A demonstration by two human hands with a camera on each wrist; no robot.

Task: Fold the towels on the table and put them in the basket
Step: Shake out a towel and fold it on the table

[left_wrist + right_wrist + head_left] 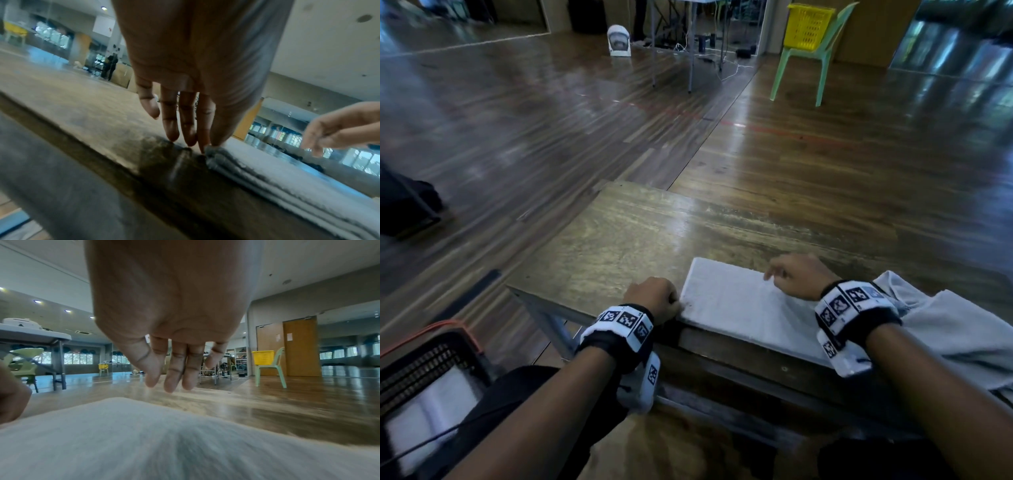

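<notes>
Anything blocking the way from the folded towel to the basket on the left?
Nothing visible. The folded towel lies at the table's near edge under both hands, and the basket sits lower left beside the table, already holding a towel, its open top unobstructed.

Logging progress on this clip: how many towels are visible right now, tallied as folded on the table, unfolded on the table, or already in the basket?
Folded on the table: 1, the white folded towel between the left hand and right hand
Unfolded on the table: 1, the crumpled grey towel
In the black basket: 1 white stack; layers too blurred to count
Total: 3
</notes>
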